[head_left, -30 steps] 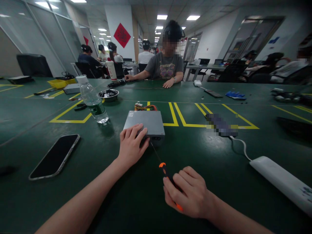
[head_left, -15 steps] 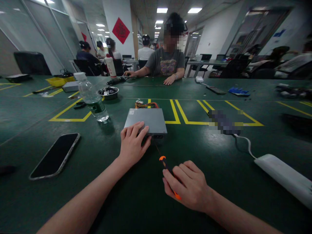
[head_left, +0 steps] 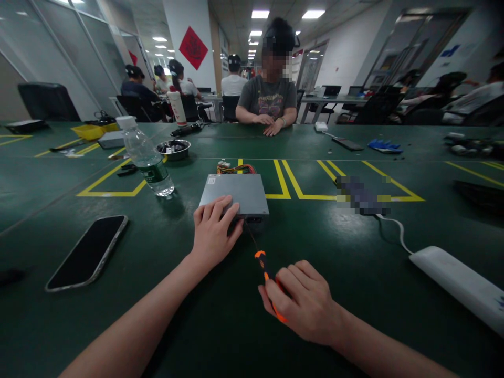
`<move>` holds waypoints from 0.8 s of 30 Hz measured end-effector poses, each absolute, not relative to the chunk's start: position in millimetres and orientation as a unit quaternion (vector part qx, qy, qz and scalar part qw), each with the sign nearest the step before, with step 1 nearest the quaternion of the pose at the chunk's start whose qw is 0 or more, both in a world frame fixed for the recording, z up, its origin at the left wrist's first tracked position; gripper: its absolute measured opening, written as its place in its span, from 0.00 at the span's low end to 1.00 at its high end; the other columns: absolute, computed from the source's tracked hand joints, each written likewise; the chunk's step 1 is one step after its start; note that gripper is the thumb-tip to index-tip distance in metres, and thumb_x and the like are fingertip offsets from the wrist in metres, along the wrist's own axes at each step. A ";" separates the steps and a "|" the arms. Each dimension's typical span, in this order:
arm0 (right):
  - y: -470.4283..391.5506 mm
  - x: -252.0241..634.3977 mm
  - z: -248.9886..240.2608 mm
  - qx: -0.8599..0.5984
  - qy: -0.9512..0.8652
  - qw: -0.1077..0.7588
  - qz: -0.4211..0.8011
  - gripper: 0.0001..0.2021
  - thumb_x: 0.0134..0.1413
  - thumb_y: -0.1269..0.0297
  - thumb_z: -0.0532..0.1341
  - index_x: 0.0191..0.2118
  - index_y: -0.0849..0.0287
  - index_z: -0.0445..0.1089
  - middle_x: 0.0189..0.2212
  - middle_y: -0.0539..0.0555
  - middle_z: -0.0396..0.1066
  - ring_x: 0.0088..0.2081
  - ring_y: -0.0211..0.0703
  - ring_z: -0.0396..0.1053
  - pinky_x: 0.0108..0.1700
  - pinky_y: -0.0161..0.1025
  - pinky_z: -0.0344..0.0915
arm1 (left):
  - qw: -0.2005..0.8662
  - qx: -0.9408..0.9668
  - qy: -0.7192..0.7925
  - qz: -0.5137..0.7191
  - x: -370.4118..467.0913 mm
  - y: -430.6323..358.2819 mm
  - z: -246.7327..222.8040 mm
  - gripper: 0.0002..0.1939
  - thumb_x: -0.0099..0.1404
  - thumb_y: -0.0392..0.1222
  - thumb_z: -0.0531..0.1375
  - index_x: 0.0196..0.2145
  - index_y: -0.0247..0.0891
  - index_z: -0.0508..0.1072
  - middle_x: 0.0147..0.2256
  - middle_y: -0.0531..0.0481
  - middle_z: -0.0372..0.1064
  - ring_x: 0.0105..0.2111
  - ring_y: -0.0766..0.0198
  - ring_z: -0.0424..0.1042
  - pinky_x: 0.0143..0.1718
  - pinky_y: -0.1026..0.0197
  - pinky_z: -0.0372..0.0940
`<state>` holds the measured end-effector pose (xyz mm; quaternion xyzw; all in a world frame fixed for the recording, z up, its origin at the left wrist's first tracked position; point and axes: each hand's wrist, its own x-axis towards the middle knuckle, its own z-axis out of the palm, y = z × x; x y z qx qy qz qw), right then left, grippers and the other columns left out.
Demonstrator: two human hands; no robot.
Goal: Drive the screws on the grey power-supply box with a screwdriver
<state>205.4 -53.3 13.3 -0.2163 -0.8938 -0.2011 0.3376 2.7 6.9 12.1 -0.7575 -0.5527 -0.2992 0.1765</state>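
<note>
A grey metal box with a bundle of coloured wires behind it lies on the green table. My left hand rests on its near left corner, fingers spread over the top and thumb at the front edge. My right hand is closed around the handle of an orange and black screwdriver. Its thin shaft points up and left to the front face of the box, close to my left thumb. The exact spot where the tip meets the box is too small to tell.
Left stand a water bottle and a metal bowl; a phone lies nearer. On the right are a blurred dark device and a white power strip. A person sits opposite.
My right hand's fingers have shifted on the screwdriver handle, which has moved slightly left. The person opposite has brought one hand in beside the other. My left hand stays on the box.
</note>
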 end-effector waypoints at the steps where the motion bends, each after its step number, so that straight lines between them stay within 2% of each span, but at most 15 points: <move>1: -54.6 204.4 13.8 -0.211 -0.894 0.334 -0.209 0.09 0.49 0.71 0.60 0.38 0.59 0.64 0.21 0.49 0.63 0.24 0.36 0.58 0.28 0.37 0.53 | 0.178 -0.757 -0.553 -0.299 2.6 6.9 11.9 0.15 0.63 0.45 0.53 0.47 0.43 0.65 0.52 0.44 0.63 0.53 0.54 0.59 0.48 0.49 0.51; 5: -59.2 200.5 18.4 -0.206 -0.897 0.323 -0.222 0.11 0.49 0.73 0.58 0.40 0.55 0.65 0.25 0.51 0.66 0.28 0.39 0.63 0.33 0.39 0.58 | 0.178 -0.757 -0.552 -0.301 2.7 7.3 11.9 0.15 0.63 0.45 0.53 0.47 0.43 0.65 0.52 0.44 0.63 0.53 0.54 0.60 0.48 0.48 0.51; 8: -58.6 200.1 21.5 -0.213 -0.896 0.334 -0.200 0.08 0.55 0.64 0.53 0.39 0.58 0.66 0.25 0.52 0.66 0.28 0.40 0.63 0.33 0.40 0.58 | 0.175 -0.757 -0.551 -0.305 3.1 7.6 12.2 0.15 0.62 0.44 0.54 0.47 0.44 0.65 0.52 0.44 0.63 0.53 0.53 0.60 0.48 0.48 0.51; 10: -57.0 201.0 21.7 -0.220 -0.893 0.343 -0.191 0.14 0.59 0.57 0.48 0.38 0.61 0.65 0.23 0.52 0.65 0.26 0.40 0.61 0.30 0.40 0.56 | 0.174 -0.757 -0.550 -0.306 3.3 7.7 12.4 0.16 0.62 0.44 0.54 0.48 0.44 0.65 0.52 0.44 0.63 0.53 0.53 0.59 0.48 0.48 0.51; 11: -56.4 201.6 21.3 -0.222 -0.892 0.346 -0.190 0.15 0.59 0.56 0.48 0.38 0.62 0.65 0.22 0.52 0.64 0.25 0.39 0.60 0.28 0.39 0.55 | 0.173 -0.758 -0.549 -0.306 3.4 7.8 12.4 0.16 0.62 0.44 0.54 0.48 0.44 0.64 0.52 0.44 0.63 0.52 0.53 0.60 0.48 0.48 0.51; 14: -56.4 202.9 19.3 -0.214 -0.893 0.348 -0.192 0.09 0.55 0.65 0.53 0.39 0.63 0.63 0.21 0.50 0.63 0.24 0.38 0.59 0.28 0.38 0.54 | 0.171 -0.758 -0.549 -0.307 3.7 8.2 12.5 0.16 0.62 0.44 0.54 0.48 0.43 0.65 0.51 0.44 0.64 0.52 0.53 0.60 0.48 0.48 0.51; 17: -58.3 202.5 19.8 -0.214 -0.893 0.338 -0.205 0.07 0.50 0.70 0.55 0.37 0.58 0.64 0.21 0.49 0.62 0.24 0.38 0.58 0.28 0.37 0.54 | 0.173 -0.757 -0.549 -0.308 4.0 8.4 12.6 0.15 0.62 0.44 0.54 0.47 0.43 0.65 0.51 0.44 0.64 0.52 0.53 0.60 0.48 0.48 0.51; 20: -59.1 201.3 23.4 -0.214 -0.893 0.340 -0.203 0.07 0.50 0.69 0.54 0.36 0.58 0.65 0.21 0.50 0.62 0.24 0.39 0.58 0.28 0.38 0.54 | 0.176 -0.758 -0.551 -0.301 3.9 8.1 12.7 0.15 0.62 0.44 0.53 0.47 0.43 0.65 0.51 0.44 0.63 0.52 0.54 0.60 0.48 0.48 0.51; 24: -56.8 201.4 25.8 -0.221 -0.886 0.357 -0.198 0.09 0.54 0.63 0.54 0.39 0.62 0.63 0.22 0.52 0.65 0.24 0.39 0.59 0.27 0.38 0.54 | 0.175 -0.758 -0.555 -0.293 2.8 7.3 12.4 0.15 0.63 0.45 0.53 0.48 0.43 0.64 0.52 0.44 0.63 0.53 0.54 0.59 0.48 0.48 0.51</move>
